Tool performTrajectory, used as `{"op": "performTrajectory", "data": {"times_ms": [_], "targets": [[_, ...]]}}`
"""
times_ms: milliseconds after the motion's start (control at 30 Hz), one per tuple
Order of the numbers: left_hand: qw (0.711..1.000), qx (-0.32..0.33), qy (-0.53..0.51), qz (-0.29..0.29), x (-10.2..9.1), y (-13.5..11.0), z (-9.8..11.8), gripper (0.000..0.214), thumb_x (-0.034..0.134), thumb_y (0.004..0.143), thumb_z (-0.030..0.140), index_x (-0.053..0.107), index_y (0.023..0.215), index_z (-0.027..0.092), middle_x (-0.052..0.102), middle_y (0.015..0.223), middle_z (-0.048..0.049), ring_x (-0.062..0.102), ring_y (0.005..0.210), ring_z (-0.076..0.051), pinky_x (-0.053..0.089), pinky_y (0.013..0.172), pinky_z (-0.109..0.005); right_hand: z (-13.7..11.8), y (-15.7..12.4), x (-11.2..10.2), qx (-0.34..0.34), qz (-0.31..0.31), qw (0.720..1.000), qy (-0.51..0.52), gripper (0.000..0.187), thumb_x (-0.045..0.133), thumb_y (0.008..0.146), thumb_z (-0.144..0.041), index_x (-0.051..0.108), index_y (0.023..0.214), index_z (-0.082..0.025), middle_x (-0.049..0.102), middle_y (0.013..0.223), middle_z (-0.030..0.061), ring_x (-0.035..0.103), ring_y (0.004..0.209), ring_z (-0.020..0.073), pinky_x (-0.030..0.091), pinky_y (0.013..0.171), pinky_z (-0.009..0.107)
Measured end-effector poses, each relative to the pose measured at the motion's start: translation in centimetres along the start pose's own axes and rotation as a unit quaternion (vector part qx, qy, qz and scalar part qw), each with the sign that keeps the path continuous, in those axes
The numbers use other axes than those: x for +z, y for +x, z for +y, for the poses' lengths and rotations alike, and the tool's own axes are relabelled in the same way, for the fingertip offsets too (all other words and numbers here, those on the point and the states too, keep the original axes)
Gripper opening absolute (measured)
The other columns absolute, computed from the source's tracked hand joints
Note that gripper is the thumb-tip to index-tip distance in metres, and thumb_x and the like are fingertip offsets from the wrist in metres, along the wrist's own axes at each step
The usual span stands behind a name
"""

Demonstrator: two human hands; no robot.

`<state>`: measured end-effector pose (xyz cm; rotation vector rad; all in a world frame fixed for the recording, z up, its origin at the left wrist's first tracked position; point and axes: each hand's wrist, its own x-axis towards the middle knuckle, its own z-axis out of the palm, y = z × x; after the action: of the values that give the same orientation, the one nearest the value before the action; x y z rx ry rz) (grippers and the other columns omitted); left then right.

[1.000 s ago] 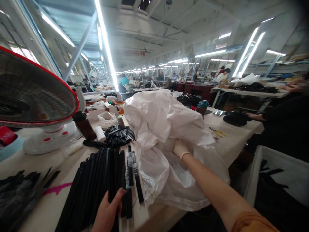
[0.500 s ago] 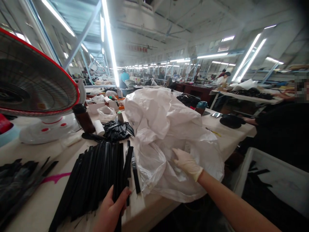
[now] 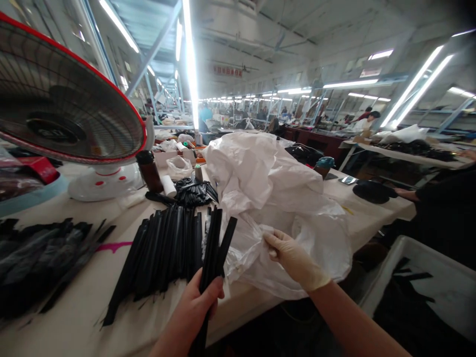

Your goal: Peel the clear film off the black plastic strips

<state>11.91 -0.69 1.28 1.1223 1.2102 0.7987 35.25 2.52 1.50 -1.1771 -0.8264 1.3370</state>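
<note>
My bare left hand is closed around a few flat black strips, which stick up above my thumb at the table's front edge. Just left of it, a row of similar black strips lies side by side on the table. My right hand wears a pale thin glove. Its thumb and fingers pinch a fold of a large crumpled white plastic sheet, with creases running to the fingertips. The sheet is heaped on the table and hangs over the front edge.
A red-rimmed fan stands at left, above a dark strip pile. Behind the row are a brown bottle and a black bundle. At lower right is a white bin; a co-worker's hand touches a black item.
My left hand has raised its strips off the row, toward the white sheet. My right hand's fingers have gone from lying on the sheet to pinching a fold. The view has turned slightly left.
</note>
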Motion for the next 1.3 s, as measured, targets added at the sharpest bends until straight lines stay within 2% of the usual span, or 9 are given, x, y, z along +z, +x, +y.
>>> {"op": "performTrajectory", "data": {"times_ms": [133,300,367,500,667,833,1033,1167,1300], "targets": [[0.999,-0.009,-0.036,-0.009,0.4,-0.3,-0.4,0.040,0.059,0.071,0.058,0.048,0.067,0.019,0.041,0.048,0.0085,0.032,0.039,-0.005,0.022,0.039,-0.018,1.6,-0.3,2.7,-0.079,0.024,0.996,-0.028,0.035,0.070,0.070,-0.050,0.056,0.068,-0.018,0.049,0.052,-0.0061,0.034,0.042,0.0059,0.023,0.041,0.022],[0.997,-0.027,-0.067,0.000,0.3,-0.8,-0.3,0.042,0.058,0.071,0.060,0.049,0.075,0.019,0.045,0.051,0.0084,0.033,0.038,-0.004,0.022,0.039,-0.016,2.3,-0.8,4.4,0.013,-0.053,0.991,0.120,0.035,0.078,0.063,-0.033,0.063,0.093,-0.022,0.059,0.076,-0.0038,0.047,0.057,0.0067,0.037,0.054,0.020],[0.996,-0.044,-0.074,-0.001,0.0,-1.0,-0.4,0.043,0.058,0.071,0.060,0.051,0.080,0.019,0.049,0.053,0.0077,0.034,0.038,-0.004,0.022,0.039,-0.016,2.5,-0.7,4.4,0.033,-0.048,0.988,0.142,0.031,0.080,0.060,-0.034,0.063,0.082,-0.021,0.057,0.072,-0.0042,0.047,0.056,0.0065,0.037,0.054,0.020],[0.997,-0.042,-0.057,-0.006,-1.1,-1.3,-1.0,0.041,0.061,0.069,0.058,0.052,0.076,0.018,0.055,0.054,0.0043,0.042,0.041,-0.006,0.029,0.040,-0.018,3.2,0.0,3.9,-0.032,0.007,0.996,0.077,0.034,0.074,0.067,-0.046,0.054,0.061,-0.018,0.044,0.050,-0.0072,0.033,0.042,0.0048,0.022,0.042,0.022],[0.999,-0.042,-0.022,-0.014,-2.2,-1.9,-1.6,0.039,0.065,0.066,0.054,0.055,0.075,0.018,0.060,0.055,0.0018,0.048,0.042,-0.009,0.032,0.042,-0.020,3.6,0.9,4.1,-0.052,0.032,0.995,0.080,0.037,0.073,0.065,-0.050,0.053,0.063,-0.019,0.045,0.049,-0.0072,0.034,0.042,0.0057,0.021,0.042,0.022],[1.000,-0.019,-0.007,-0.012,-1.9,-2.8,-1.4,0.038,0.064,0.066,0.054,0.056,0.075,0.018,0.055,0.051,0.0033,0.045,0.039,-0.009,0.030,0.042,-0.021,3.7,1.5,4.8,-0.042,0.060,0.993,0.090,0.043,0.075,0.059,-0.055,0.049,0.058,-0.020,0.043,0.045,-0.0070,0.035,0.041,0.0065,0.023,0.042,0.023],[0.999,-0.001,0.035,-0.022,-1.4,-2.8,-1.7,0.032,0.061,0.069,0.048,0.056,0.075,0.017,0.054,0.052,0.0035,0.044,0.040,-0.009,0.032,0.042,-0.020,3.3,1.5,5.1,-0.088,0.068,0.993,0.038,0.040,0.070,0.067,-0.054,0.052,0.058,-0.019,0.043,0.046,-0.0062,0.035,0.042,0.0073,0.023,0.043,0.024],[0.999,0.009,0.044,-0.022,-1.4,-1.9,-1.8,0.027,0.058,0.072,0.043,0.057,0.077,0.016,0.054,0.051,0.0042,0.044,0.039,-0.009,0.032,0.042,-0.020,3.7,0.4,5.9,-0.118,0.031,0.992,-0.022,0.034,0.071,0.068,-0.050,0.056,0.063,-0.020,0.049,0.050,-0.0056,0.040,0.044,0.0078,0.029,0.044,0.023],[0.999,0.011,0.032,-0.029,-1.7,-0.7,-1.6,0.026,0.059,0.071,0.042,0.054,0.075,0.018,0.056,0.051,0.0044,0.044,0.038,-0.009,0.031,0.040,-0.020,4.5,-0.8,6.9,-0.050,-0.080,0.993,-0.066,0.038,0.069,0.066,-0.056,0.058,0.066,-0.019,0.056,0.050,-0.0028,0.043,0.041,0.0090,0.029,0.042,0.023]]}}
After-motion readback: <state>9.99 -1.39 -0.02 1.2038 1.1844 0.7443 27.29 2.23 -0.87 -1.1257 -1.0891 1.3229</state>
